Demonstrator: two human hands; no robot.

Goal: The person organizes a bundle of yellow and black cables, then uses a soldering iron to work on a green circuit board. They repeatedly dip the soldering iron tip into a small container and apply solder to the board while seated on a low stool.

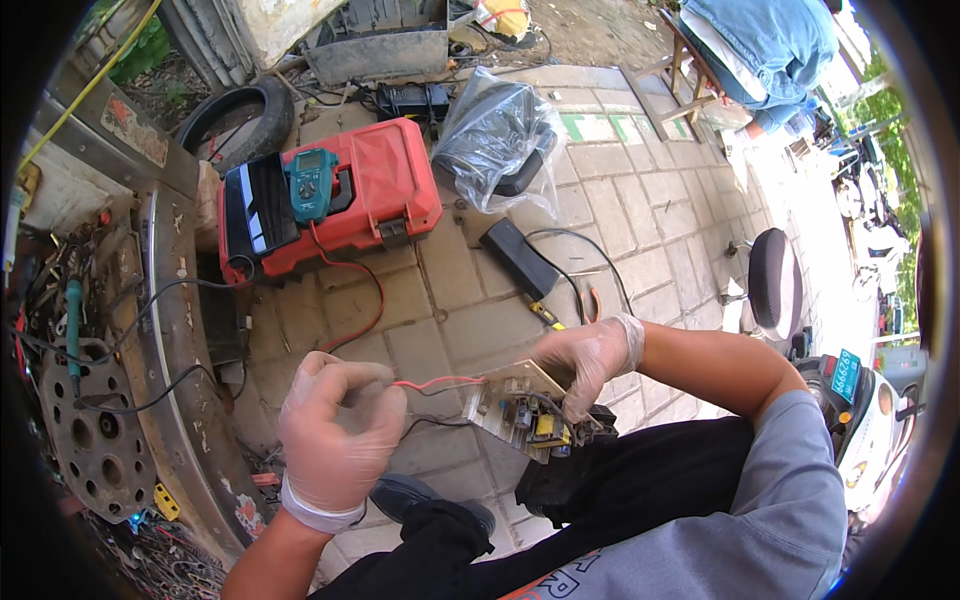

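Observation:
Both my hands wear thin translucent gloves. My right hand [590, 362] grips a bare circuit board [540, 415] by its far edge, above my bent knee. Yellow-wrapped parts, black components and metal heat-sink plates stand on the board. My left hand [340, 425] is closed in a pinch to the left of it. A red wire [440, 381] runs from the board to the left fingertips, which hide its end. Below it, a black wire [432, 420] curves from the board towards the same hand; whether the fingers hold it too is hidden.
Beyond my hands, a teal multimeter [313, 185] rests on a red toolbox [390, 175]. Near it are a bagged black object [500, 140], a black power brick [520, 258] and a tire [240, 125]. A soldering iron [74, 325] lies at left; a scooter [868, 430] stands at right.

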